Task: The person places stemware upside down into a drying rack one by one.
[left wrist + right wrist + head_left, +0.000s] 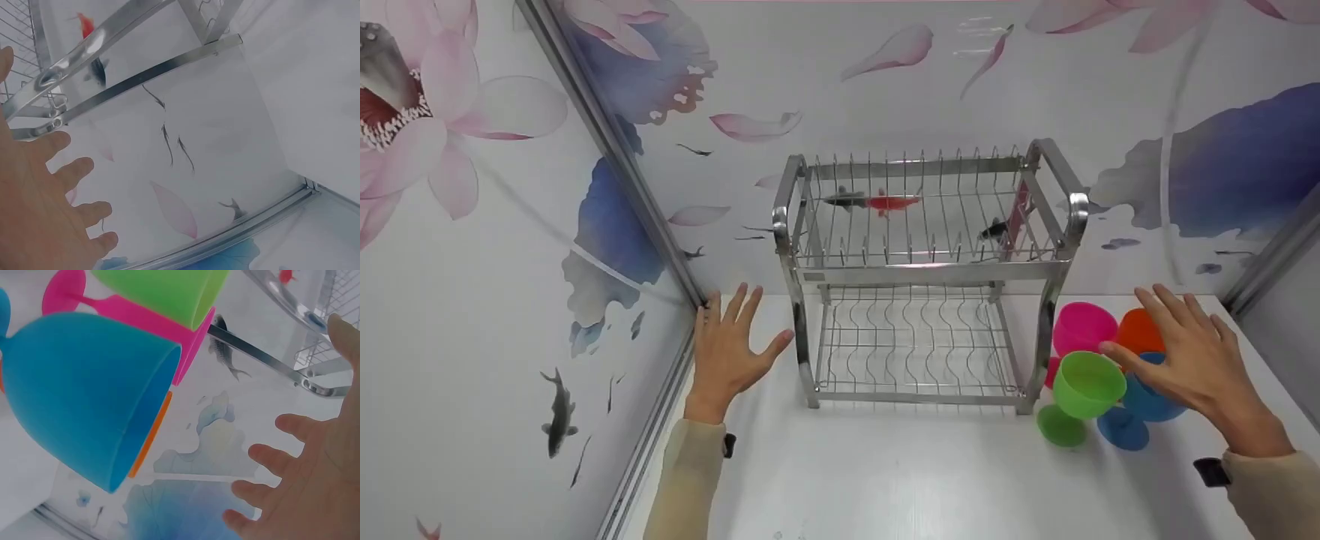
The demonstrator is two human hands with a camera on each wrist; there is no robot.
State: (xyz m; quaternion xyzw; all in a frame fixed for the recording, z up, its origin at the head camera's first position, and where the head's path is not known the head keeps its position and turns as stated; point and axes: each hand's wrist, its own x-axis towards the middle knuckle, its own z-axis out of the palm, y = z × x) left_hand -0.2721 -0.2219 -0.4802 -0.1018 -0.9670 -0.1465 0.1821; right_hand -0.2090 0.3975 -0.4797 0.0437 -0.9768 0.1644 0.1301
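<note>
Find the green goblet, pink goblet, blue goblet and orange goblet bunched just right of the two-tier dish rack. Left of the rack, left hand with fingers spread, holding nothing; right of it, by the goblets, right hand, likewise spread and empty. Probably best to take the green goblet first, pinching its stem and lifting straight up to avoid knocking neighbours.

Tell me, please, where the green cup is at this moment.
In the head view, the green cup stands right of the metal rack, in front of the pink cup and left of the blue cup.
</note>
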